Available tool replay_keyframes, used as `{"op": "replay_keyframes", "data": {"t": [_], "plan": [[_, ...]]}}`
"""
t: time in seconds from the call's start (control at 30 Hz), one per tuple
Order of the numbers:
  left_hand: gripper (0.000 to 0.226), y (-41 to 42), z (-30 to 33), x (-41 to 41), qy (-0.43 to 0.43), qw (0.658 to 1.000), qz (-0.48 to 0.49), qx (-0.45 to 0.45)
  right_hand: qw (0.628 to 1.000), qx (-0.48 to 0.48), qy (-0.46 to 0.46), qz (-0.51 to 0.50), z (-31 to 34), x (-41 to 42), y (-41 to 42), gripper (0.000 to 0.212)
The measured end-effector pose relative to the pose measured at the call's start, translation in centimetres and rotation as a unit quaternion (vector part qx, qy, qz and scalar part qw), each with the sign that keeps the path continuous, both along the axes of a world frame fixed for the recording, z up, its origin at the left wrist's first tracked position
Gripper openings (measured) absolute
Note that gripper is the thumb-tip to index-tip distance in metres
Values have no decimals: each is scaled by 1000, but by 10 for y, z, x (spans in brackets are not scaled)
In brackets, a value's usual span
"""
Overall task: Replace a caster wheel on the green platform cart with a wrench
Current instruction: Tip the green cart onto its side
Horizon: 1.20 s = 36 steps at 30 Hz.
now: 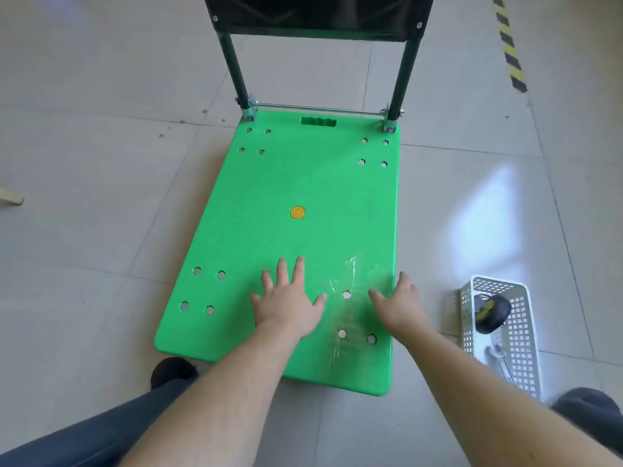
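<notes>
Green cart (296, 183) sits on the floor under the left hand (290, 298) and right hand (399, 303), both flat and holding nothing, while wrench (502, 362) and wheel (490, 313) wait in the basket (526, 345), so the job looks barely started.

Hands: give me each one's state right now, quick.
Left hand: open, fingers spread, palm flat on the green platform cart, holding nothing.
Right hand: open, fingers relaxed, resting at the cart's right edge, holding nothing.
</notes>
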<state>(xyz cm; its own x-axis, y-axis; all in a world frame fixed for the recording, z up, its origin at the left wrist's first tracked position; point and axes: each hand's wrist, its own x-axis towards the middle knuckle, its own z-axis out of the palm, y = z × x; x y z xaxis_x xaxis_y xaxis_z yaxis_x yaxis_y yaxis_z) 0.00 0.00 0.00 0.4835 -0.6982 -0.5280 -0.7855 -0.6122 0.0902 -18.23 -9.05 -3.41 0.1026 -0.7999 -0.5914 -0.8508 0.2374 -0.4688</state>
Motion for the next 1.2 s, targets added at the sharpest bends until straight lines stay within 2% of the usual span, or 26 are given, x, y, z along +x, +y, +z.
{"op": "replay_keyframes", "data": {"t": [0.2,0.3,0.5,0.7,0.83,1.0,1.2], "plan": [[93,-14,-31,20,-13,999,21,28,998,36,-4,-44,-20,14,-26,82],[96,-17,-41,36,-30,999,31,21,996,36,-41,-70,-25,21,-40,71],[107,-19,-57,72,-53,997,55,23,990,47,-73,-112,-37,34,-71,75],[113,-24,-66,75,-50,997,54,32,979,73,-96,-162,-46,36,-84,64],[114,-23,-66,77,-51,997,45,32,976,124,-102,-148,-35,30,-92,48],[115,-18,-66,84,-47,998,31,35,973,144,-107,-147,-22,31,-92,58],[113,-18,-55,89,-17,1000,20,17,976,116,-132,-127,14,20,-90,51]]}}
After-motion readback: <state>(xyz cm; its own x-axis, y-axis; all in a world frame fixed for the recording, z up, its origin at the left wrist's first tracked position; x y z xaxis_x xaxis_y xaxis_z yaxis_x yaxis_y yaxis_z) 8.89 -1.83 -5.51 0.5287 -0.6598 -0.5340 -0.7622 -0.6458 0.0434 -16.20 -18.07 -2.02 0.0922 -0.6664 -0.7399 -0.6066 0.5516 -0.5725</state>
